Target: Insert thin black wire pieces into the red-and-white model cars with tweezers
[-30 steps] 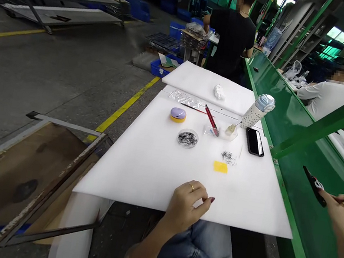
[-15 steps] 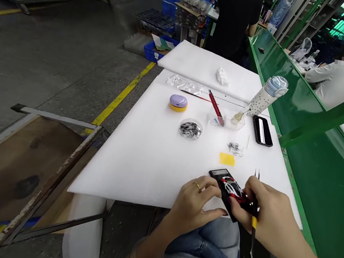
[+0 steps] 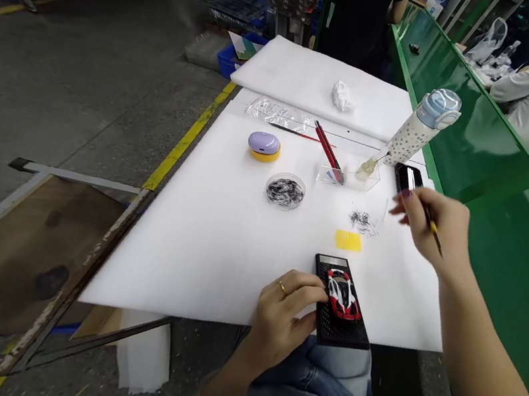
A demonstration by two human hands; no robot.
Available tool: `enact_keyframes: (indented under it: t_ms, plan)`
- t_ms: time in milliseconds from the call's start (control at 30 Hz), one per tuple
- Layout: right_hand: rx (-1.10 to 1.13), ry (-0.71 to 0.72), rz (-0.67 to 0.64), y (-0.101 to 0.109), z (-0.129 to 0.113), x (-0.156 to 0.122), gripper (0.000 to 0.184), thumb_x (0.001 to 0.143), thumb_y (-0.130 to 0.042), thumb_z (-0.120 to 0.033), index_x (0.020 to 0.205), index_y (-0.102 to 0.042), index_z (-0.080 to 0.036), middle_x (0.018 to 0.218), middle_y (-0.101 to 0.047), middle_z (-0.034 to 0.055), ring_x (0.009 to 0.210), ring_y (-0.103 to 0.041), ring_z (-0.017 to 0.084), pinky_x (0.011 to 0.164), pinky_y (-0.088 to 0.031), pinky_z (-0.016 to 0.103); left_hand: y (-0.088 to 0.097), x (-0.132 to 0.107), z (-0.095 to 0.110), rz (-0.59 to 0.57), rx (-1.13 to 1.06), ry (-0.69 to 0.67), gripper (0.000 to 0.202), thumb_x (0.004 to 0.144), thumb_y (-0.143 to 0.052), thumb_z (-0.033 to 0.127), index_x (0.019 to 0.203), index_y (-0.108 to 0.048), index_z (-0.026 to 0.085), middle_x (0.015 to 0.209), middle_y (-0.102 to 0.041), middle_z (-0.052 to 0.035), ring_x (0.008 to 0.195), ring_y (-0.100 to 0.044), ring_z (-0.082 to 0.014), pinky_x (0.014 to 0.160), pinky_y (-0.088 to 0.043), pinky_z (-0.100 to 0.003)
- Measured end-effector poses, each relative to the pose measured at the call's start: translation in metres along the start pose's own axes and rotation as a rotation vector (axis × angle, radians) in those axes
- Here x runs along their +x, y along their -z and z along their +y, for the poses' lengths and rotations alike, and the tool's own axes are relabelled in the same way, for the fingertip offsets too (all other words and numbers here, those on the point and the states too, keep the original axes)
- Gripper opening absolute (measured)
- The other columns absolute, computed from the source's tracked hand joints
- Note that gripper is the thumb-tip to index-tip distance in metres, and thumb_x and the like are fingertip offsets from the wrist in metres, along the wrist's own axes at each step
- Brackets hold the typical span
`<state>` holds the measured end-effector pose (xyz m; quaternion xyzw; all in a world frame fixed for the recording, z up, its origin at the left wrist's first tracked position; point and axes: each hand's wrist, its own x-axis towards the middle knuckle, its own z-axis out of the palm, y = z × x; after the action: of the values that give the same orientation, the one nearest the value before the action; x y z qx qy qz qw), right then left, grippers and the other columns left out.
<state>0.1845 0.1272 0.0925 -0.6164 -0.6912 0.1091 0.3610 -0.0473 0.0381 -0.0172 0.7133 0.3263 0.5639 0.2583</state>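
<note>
At the table's front edge, my left hand grips the left side of a black display base, its fingers closed near the car. A red, white and black model car sits on that base. My right hand is raised over the right part of the table, closed on tweezers with a yellow band; their tips are hidden. Left of this hand lie a scatter of thin black pieces and a yellow rectangle. A round clear dish holds more black pieces.
Behind stand a lilac case, a clear tray with red-handled tools, a spotted bottle and a phone. A green ledge runs along the right. Two people are farther back.
My right hand has left the model car and moved up and right with the tweezers. The base has turned more upright in view, still in my left hand. The camera view has shifted.
</note>
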Motion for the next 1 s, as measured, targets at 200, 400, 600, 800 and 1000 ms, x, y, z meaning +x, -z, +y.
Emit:
enact_keyframes:
  t_ms: [200,400,600,800,1000]
  plan:
    - [-0.078,0.02,0.152,-0.05,0.055,0.078,0.018,0.09,-0.066,-0.038,0.085,-0.072,-0.022,0.056,-0.064,0.0003,0.053,-0.058,0.018,0.062,-0.044,0.033,0.002,0.001,0.001,0.021,0.001,0.033,0.016,0.089,-0.059,0.006,0.095,-0.064,0.02,0.095,-0.069,-0.0019,0.086,-0.069,-0.0118,0.078,-0.058,-0.021]
    - [-0.096,0.175,0.254,-0.048,0.042,0.082,0.028,0.093,-0.062,-0.037,0.069,-0.056,-0.024,0.06,-0.055,-0.0002,0.054,-0.046,0.015,0.06,-0.033,0.033,0.003,0.003,0.003,-0.003,0.016,0.064,0.01,0.091,-0.062,0.011,0.094,-0.065,0.02,0.094,-0.069,-0.0019,0.083,-0.069,-0.0116,0.075,-0.057,-0.022]
    - [0.184,0.327,0.43,-0.02,0.0,0.018,0.033,0.091,-0.065,-0.029,0.064,-0.048,-0.026,0.057,-0.048,-0.001,0.05,-0.04,0.014,0.051,-0.027,0.033,0.005,0.002,0.003,-0.025,0.042,0.056,0.005,0.094,-0.062,0.015,0.093,-0.064,0.019,0.094,-0.069,-0.0018,0.082,-0.068,-0.011,0.074,-0.057,-0.022]
    - [0.989,-0.153,0.198,-0.032,-0.013,-0.045,0.038,0.084,-0.075,-0.028,0.058,-0.048,-0.021,0.042,-0.037,-0.007,0.038,-0.025,0.007,0.04,-0.021,0.025,0.006,0.004,0.003,-0.044,0.032,0.049,0.006,0.097,-0.063,0.023,0.093,-0.065,0.019,0.093,-0.069,-0.0025,0.08,-0.067,-0.0117,0.07,-0.057,-0.024]
    - [1.007,-0.297,0.123,-0.044,-0.01,-0.056,0.037,0.081,-0.08,-0.03,0.057,-0.053,-0.02,0.045,-0.046,-0.0057,0.039,-0.032,0.006,0.041,-0.025,0.023,0.005,0.004,0.003,-0.039,0.017,0.045,0.003,0.095,-0.066,0.019,0.094,-0.065,0.016,0.095,-0.068,-0.003,0.083,-0.067,-0.0116,0.07,-0.057,-0.024]
